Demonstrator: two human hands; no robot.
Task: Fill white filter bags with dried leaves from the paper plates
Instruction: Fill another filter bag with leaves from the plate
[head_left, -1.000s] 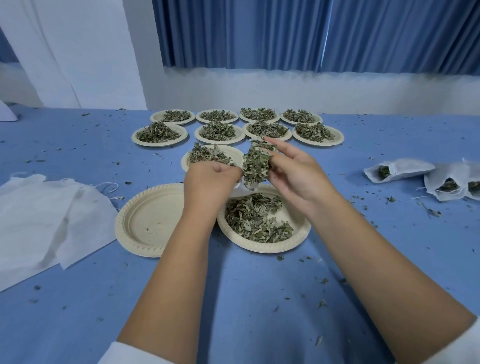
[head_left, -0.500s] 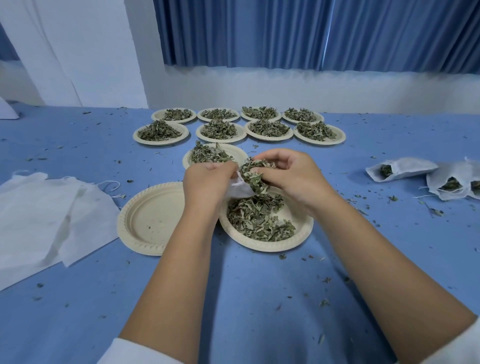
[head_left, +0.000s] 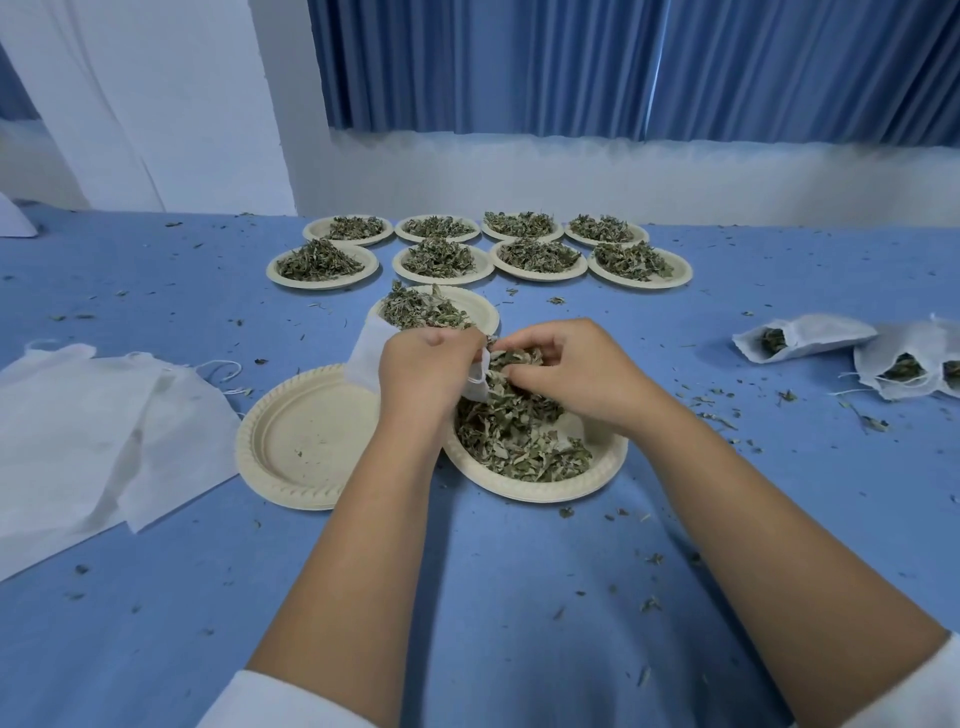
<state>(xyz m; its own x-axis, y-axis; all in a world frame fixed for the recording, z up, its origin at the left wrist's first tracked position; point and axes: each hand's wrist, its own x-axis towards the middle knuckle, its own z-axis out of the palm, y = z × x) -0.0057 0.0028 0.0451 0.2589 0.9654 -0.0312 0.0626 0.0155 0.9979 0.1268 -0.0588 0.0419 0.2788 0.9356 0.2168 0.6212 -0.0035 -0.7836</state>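
Note:
My left hand (head_left: 423, 371) grips a white filter bag (head_left: 366, 351) by its mouth, just above the near paper plate (head_left: 605, 465) of dried leaves (head_left: 519, 436). My right hand (head_left: 566, 371) is closed on a clump of leaves, pressing it against the bag's mouth. The bag's body sticks out to the left behind my left hand. An empty paper plate (head_left: 304, 441) lies to the left of the full one.
Flat empty filter bags (head_left: 93, 426) lie at the left. Filled bags (head_left: 810, 338) rest at the right. A half-full plate (head_left: 480, 312) sits behind my hands, and several plates of leaves (head_left: 324, 262) stand in two rows farther back. Leaf crumbs are scattered on the blue cloth.
My right hand has come down with the clump of leaves from above the plate to the bag's mouth. The left hand has tipped the bag so its body shows at the left.

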